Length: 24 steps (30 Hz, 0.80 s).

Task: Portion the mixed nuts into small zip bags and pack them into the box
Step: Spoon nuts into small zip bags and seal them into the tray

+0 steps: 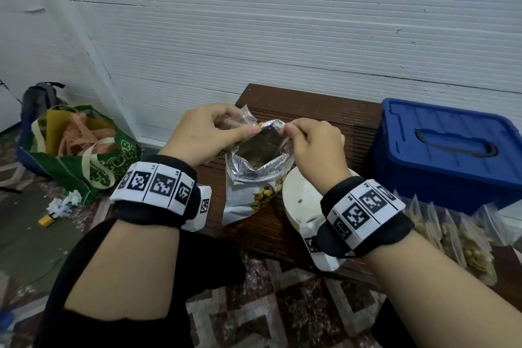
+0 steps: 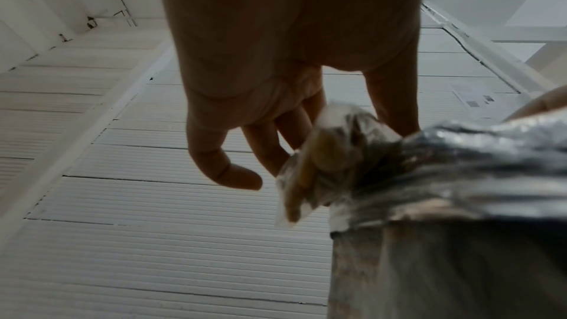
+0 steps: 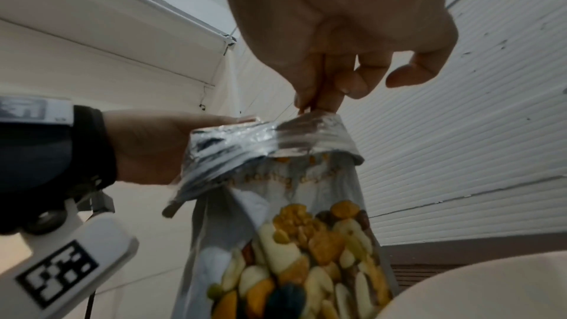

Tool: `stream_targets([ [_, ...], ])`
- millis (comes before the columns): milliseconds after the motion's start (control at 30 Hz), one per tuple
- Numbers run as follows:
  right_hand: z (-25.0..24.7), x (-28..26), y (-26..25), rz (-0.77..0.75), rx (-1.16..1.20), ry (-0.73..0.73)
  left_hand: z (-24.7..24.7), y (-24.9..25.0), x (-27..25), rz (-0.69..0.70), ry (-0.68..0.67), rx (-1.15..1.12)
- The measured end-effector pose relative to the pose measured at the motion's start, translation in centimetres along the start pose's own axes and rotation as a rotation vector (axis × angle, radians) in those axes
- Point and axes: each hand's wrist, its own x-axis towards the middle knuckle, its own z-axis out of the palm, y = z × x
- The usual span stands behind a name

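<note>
A silver foil pouch of mixed nuts (image 1: 255, 175) stands open on the dark wooden table (image 1: 319, 116). My left hand (image 1: 248, 129) pinches the pouch's left rim together with a small clear zip bag (image 1: 245, 114). In the left wrist view that zip bag (image 2: 313, 169) holds a few nuts and hangs between thumb and fingers beside the foil rim (image 2: 466, 152). My right hand (image 1: 285, 130) pinches the pouch's right rim; the right wrist view shows its fingertips (image 3: 325, 103) closed on the foil (image 3: 276, 144). A blue box (image 1: 446, 150) with its lid on sits to the right.
Several filled zip bags (image 1: 463, 237) lie at the table's right front. A white bowl (image 1: 299, 192) with one nut in it sits under my right wrist. On the floor to the left are a green tote (image 1: 84, 155), a grey backpack (image 1: 39, 99) and paper scraps.
</note>
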Motion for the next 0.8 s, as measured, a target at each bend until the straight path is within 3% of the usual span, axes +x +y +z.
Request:
stream_targets([
  [433,-3.0,2.9,0.9,0.277,0.191,0.274,-1.0,0.2,-0.1,0.034,-0.008,0.047],
  [800,-5.9,4.2,-0.1,0.267,0.183,0.324,-1.1,0.5,-0.4,-0.019,-0.035,0.094],
])
